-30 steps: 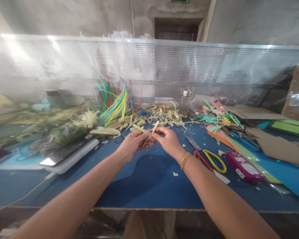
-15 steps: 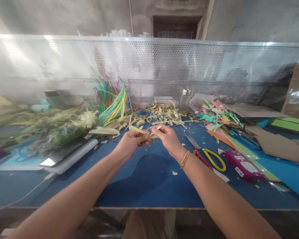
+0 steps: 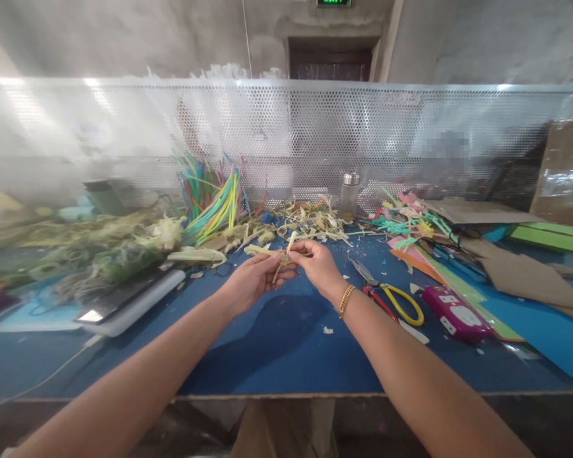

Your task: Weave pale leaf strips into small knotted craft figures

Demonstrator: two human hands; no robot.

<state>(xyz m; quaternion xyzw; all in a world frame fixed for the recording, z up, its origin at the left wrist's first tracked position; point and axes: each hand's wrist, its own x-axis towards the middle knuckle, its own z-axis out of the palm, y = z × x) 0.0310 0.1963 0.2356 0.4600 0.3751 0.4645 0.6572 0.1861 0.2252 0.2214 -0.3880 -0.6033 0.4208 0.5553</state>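
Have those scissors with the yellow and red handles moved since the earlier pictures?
No: the scissors lie beside the purple case as before; only the view shifted.

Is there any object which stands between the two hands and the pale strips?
Nothing visible: the left hand and right hand both hold the pale strips directly. The scissors lie off to the right.

Just one head-worn cam here, facing forward and down, pretty close over the table point(image 3: 315, 362), perforated screen point(image 3: 277, 121) behind.
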